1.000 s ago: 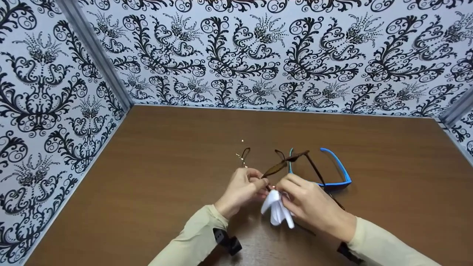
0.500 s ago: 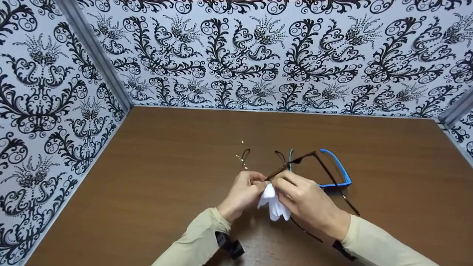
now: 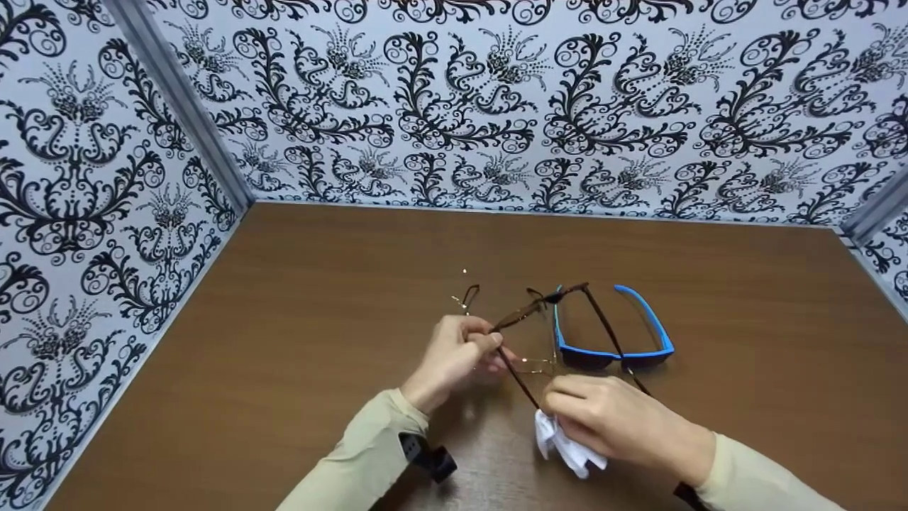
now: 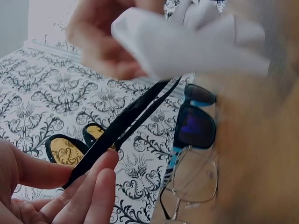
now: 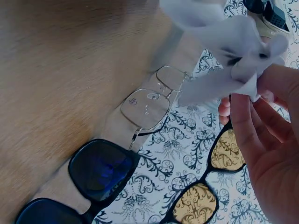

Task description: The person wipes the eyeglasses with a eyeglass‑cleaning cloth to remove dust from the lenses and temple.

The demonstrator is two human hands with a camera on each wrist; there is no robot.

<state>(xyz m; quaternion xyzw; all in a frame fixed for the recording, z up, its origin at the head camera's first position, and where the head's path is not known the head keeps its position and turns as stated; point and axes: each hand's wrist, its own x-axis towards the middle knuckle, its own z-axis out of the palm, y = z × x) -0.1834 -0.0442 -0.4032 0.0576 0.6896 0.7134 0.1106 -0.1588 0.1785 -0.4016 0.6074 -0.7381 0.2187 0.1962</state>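
My left hand [image 3: 457, 358] pinches dark-framed glasses [image 3: 521, 316] near one hinge, holding them raised over the table. In the left wrist view, the amber lens [image 4: 65, 150] shows beside the dark temple [image 4: 112, 128]. A bunched white cloth [image 3: 569, 446] is gripped between the fingers of my right hand [image 3: 617, 419]. The cloth is at the far end of that temple, whose tip is hidden by cloth and fingers. Both amber lenses show below the right hand in the right wrist view, the nearer lens [image 5: 195, 203] in full.
Blue-framed sunglasses [image 3: 656, 319] with dark lenses lie on the brown table [image 3: 319, 319], behind the right hand. Thin wire-rimmed glasses [image 5: 145, 109] lie next to them, partly hidden by the left hand in the head view. Patterned wall panels [image 3: 496, 106] bound the table's back and side.
My right hand has drawn the cloth from beside my left hand along the temple, toward the table's near right. The left hand keeps its pinch on the glasses and has shifted slightly left.
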